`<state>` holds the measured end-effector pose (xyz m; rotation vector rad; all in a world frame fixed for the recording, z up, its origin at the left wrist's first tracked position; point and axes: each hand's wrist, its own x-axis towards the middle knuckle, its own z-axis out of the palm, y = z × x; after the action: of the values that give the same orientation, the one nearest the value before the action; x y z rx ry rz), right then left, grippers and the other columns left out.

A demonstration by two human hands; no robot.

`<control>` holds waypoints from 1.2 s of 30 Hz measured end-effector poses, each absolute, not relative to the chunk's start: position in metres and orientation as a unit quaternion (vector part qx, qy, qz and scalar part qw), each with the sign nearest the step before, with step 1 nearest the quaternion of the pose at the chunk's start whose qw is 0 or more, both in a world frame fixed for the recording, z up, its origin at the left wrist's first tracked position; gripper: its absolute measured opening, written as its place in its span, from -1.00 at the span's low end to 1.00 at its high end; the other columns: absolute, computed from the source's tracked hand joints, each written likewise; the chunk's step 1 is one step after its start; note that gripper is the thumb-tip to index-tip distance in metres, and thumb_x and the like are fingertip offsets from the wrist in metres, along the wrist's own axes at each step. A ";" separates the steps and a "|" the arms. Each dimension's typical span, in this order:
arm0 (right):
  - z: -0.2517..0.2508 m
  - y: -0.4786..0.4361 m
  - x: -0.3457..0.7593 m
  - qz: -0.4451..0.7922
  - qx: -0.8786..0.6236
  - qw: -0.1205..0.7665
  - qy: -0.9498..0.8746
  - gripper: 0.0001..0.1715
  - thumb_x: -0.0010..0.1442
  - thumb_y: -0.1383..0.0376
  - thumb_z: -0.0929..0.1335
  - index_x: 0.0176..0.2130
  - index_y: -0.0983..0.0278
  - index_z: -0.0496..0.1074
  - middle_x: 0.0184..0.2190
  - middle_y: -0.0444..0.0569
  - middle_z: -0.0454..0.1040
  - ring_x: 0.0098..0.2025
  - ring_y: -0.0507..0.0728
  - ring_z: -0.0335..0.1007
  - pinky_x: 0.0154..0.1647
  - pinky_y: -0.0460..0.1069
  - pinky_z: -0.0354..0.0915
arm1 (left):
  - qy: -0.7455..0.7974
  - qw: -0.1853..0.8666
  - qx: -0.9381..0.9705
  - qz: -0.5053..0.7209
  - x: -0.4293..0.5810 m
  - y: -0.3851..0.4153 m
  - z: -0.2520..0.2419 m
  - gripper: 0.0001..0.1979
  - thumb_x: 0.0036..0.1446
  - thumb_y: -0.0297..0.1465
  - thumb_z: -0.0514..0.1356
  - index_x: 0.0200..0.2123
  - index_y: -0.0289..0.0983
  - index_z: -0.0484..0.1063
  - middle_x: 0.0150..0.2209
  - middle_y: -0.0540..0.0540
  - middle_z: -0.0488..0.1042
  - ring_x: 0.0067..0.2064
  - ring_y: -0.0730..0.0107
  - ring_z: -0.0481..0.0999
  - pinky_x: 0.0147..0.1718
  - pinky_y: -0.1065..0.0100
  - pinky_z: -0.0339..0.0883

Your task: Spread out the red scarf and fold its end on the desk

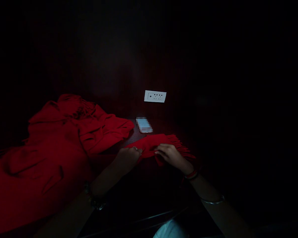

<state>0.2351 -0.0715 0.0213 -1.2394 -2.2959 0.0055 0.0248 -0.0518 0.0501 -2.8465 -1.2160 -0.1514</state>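
A red scarf (151,141) with a fringed end lies across the dark table in front of me. My left hand (129,157) is closed on its near edge, knuckles up, with a ring on one finger. Just to the right, my right hand (170,153) pinches the same edge between thumb and fingers, close to the fringe (180,145). A small flap of the cloth hangs below the right hand. Both wrists wear bracelets. How the scarf runs on to the left, behind my left hand, is too dark to make out.
A large heap of red fabric (64,142), fringed in places, covers the left side. Beyond the scarf lies a pale, pixelated rectangular object (144,125). A white socket plate (155,96) is on the dark wall. Something pale (171,229) shows at the bottom edge.
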 end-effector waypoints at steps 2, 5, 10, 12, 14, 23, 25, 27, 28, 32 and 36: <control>0.023 -0.071 0.234 0.024 -0.453 0.271 -0.849 -0.85 0.17 0.34 0.23 -0.30 0.29 0.38 -0.38 -0.04 0.42 -0.33 0.05 0.34 -0.31 -0.08 0.25 | -0.390 0.034 -0.920 -0.034 0.025 -0.051 0.047 -0.78 0.12 -0.57 -0.06 -0.23 -0.30 0.32 -0.26 -0.17 0.43 -0.28 0.28 0.44 -0.40 0.39 0.26; 0.024 -0.073 0.230 0.033 -0.442 0.284 -0.850 -0.85 0.15 0.34 0.25 -0.24 0.28 0.36 -0.28 -0.03 0.41 -0.23 0.06 0.32 -0.20 -0.06 0.24 | -0.365 0.049 -0.929 -0.043 0.027 -0.050 0.041 -0.78 0.13 -0.55 -0.08 -0.23 -0.31 0.31 -0.22 -0.14 0.40 -0.25 0.32 0.42 -0.39 0.41 0.27; 0.022 -0.075 0.228 0.013 -0.455 0.290 -0.842 -0.85 0.17 0.35 0.23 -0.27 0.27 0.38 -0.33 -0.04 0.40 -0.29 0.05 0.33 -0.25 -0.05 0.25 | -0.361 0.039 -0.930 -0.058 0.028 -0.051 0.043 -0.79 0.14 -0.52 -0.08 -0.21 -0.29 0.29 -0.22 -0.11 0.39 -0.26 0.37 0.42 -0.39 0.44 0.28; 0.021 -0.074 0.230 0.010 -0.462 0.313 -0.830 -0.85 0.16 0.34 0.24 -0.30 0.28 0.39 -0.35 -0.05 0.41 -0.31 0.05 0.33 -0.25 -0.05 0.25 | -0.380 0.034 -0.923 -0.048 0.027 -0.051 0.047 -0.80 0.15 -0.49 -0.07 -0.19 -0.29 0.28 -0.22 -0.11 0.40 -0.28 0.35 0.44 -0.42 0.43 0.28; 0.019 -0.071 0.234 0.014 -0.466 0.327 -0.822 -0.86 0.16 0.33 0.24 -0.31 0.28 0.39 -0.36 -0.05 0.41 -0.30 0.05 0.33 -0.25 -0.05 0.25 | -0.390 0.036 -0.919 -0.039 0.026 -0.052 0.049 -0.80 0.14 -0.48 -0.06 -0.18 -0.29 0.27 -0.22 -0.12 0.40 -0.29 0.32 0.45 -0.44 0.40 0.29; 0.028 -0.073 0.238 0.053 -0.469 0.286 -0.834 -0.88 0.14 0.39 0.25 -0.36 0.31 0.38 -0.37 -0.04 0.42 -0.31 0.04 0.33 -0.26 -0.07 0.23 | -0.386 0.041 -0.919 -0.068 0.027 -0.050 0.039 -0.83 0.18 -0.37 -0.05 -0.22 -0.26 0.28 -0.23 -0.10 0.38 -0.30 0.31 0.44 -0.42 0.38 0.28; 0.030 -0.075 0.236 0.063 -0.475 0.280 -0.832 -0.88 0.14 0.38 0.24 -0.34 0.30 0.37 -0.37 -0.04 0.43 -0.31 0.04 0.34 -0.27 -0.08 0.23 | -0.382 0.032 -0.921 -0.070 0.028 -0.049 0.037 -0.81 0.13 -0.31 0.03 -0.20 -0.25 0.28 -0.21 -0.10 0.37 -0.28 0.27 0.44 -0.40 0.35 0.29; 0.030 -0.076 0.235 0.075 -0.480 0.276 -0.830 -0.88 0.15 0.37 0.24 -0.33 0.29 0.37 -0.37 -0.04 0.43 -0.32 0.05 0.35 -0.27 -0.08 0.23 | -0.382 0.026 -0.921 -0.072 0.028 -0.048 0.035 -0.80 0.10 -0.32 0.06 -0.20 -0.24 0.28 -0.19 -0.10 0.36 -0.25 0.25 0.43 -0.38 0.34 0.29; 0.031 -0.076 0.234 0.082 -0.481 0.276 -0.828 -0.87 0.15 0.36 0.24 -0.32 0.29 0.37 -0.37 -0.05 0.44 -0.31 0.05 0.35 -0.27 -0.08 0.23 | -0.386 0.025 -0.919 -0.073 0.028 -0.048 0.035 -0.81 0.10 -0.35 0.06 -0.20 -0.24 0.28 -0.19 -0.10 0.36 -0.25 0.26 0.43 -0.38 0.35 0.29; 0.031 -0.077 0.233 0.107 -0.484 0.278 -0.823 -0.84 0.16 0.33 0.23 -0.26 0.27 0.37 -0.31 -0.03 0.44 -0.25 0.06 0.35 -0.21 -0.07 0.22 | -0.398 0.017 -0.914 -0.070 0.026 -0.045 0.035 -0.82 0.14 -0.44 -0.02 -0.21 -0.24 0.30 -0.23 -0.10 0.39 -0.28 0.28 0.43 -0.40 0.36 0.28; 0.030 -0.074 0.233 0.126 -0.486 0.263 -0.824 -0.84 0.17 0.35 0.21 -0.28 0.28 0.37 -0.33 -0.04 0.42 -0.28 0.04 0.33 -0.22 -0.09 0.22 | -0.405 -0.025 -0.912 -0.068 0.024 -0.041 0.030 -0.80 0.14 -0.44 -0.03 -0.20 -0.25 0.32 -0.24 -0.11 0.40 -0.26 0.27 0.42 -0.34 0.33 0.29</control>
<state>0.2328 -0.0739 0.0299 -1.3146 -2.2273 0.3420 0.0239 -0.0412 0.0303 -2.9094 -1.2919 -0.2155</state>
